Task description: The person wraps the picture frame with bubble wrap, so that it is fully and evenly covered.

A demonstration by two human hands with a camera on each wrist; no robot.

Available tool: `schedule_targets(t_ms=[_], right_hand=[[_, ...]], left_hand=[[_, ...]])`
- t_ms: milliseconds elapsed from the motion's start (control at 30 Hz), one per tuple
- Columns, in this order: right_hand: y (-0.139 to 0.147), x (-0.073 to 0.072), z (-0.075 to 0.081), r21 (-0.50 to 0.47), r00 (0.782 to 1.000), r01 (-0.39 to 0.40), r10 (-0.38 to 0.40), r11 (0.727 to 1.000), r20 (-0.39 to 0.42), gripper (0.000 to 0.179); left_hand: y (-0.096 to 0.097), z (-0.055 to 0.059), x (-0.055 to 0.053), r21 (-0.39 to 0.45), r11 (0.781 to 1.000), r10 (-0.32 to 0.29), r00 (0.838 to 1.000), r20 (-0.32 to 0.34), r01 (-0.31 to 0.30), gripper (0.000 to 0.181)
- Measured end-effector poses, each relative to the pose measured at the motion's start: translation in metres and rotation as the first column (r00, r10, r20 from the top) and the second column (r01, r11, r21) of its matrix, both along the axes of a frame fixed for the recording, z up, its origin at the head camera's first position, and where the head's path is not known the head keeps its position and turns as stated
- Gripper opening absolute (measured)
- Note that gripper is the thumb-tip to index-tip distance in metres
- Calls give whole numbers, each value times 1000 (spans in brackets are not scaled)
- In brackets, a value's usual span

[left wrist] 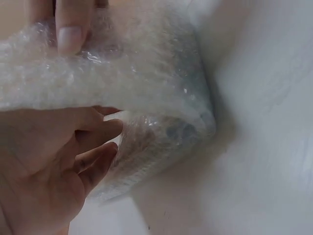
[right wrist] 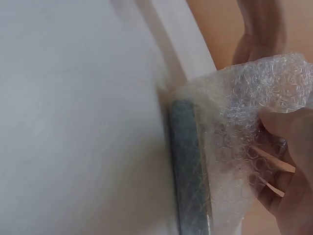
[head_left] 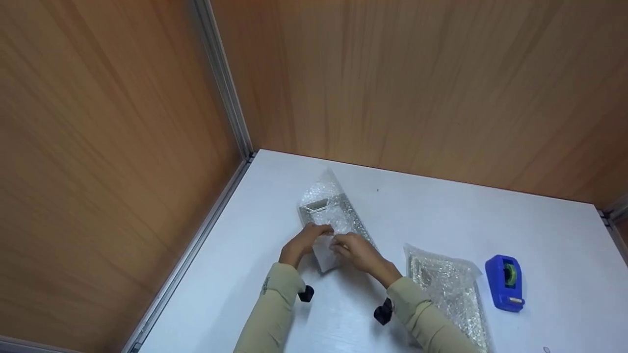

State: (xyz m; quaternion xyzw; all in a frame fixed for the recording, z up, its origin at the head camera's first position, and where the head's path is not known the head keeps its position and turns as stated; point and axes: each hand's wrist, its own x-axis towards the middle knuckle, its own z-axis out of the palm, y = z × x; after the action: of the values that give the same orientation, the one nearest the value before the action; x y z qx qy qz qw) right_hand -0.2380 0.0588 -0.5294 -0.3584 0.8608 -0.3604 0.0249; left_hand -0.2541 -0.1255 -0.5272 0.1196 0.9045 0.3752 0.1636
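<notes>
A flat framed object (head_left: 318, 205) lies tilted on the white table, partly covered by clear bubble wrap (head_left: 326, 186). Over its near half, my left hand (head_left: 305, 241) holds the wrap's loose flap from the left, fingers bent at its edge; in the left wrist view, part of this hand (left wrist: 44, 169) is hidden behind the flap (left wrist: 93, 83). From the other side, my right hand (head_left: 360, 252) pinches the same flap. The right wrist view has its thumb (right wrist: 281, 122) on the near face of the wrap and the fingers showing through behind. A dark edge (right wrist: 188, 166) of the object shows under the plastic.
Right of my right forearm lies another flat item in bubble wrap (head_left: 444, 284). Beyond it stands a blue tape dispenser (head_left: 505, 284) with a roll of tape. Wooden panels (head_left: 417, 88) rise along the table's back and left edges.
</notes>
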Motion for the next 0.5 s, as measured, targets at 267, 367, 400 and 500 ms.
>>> schedule_targets(t_ms=[267, 367, 400, 500], right_hand=[[-12, -13, -14, -30, 993, 117, -117, 993, -9, 9], [-18, -13, -21, -28, 974, 163, -166, 986, -157, 7], [-19, -14, -23, -30, 962, 179, -182, 983, -203, 7], [-24, -14, -29, -56, 933, 220, -227, 974, -278, 6]], left_hand=[[-11, -8, -15, 163, 985, 50, 995, 82, -63, 44], [-11, -7, -18, 205, 959, 147, 961, 233, -196, 62], [-12, -6, -18, 214, 948, 173, 946, 273, -235, 67], [-12, -4, -19, 251, 927, 193, 928, 319, -279, 72]])
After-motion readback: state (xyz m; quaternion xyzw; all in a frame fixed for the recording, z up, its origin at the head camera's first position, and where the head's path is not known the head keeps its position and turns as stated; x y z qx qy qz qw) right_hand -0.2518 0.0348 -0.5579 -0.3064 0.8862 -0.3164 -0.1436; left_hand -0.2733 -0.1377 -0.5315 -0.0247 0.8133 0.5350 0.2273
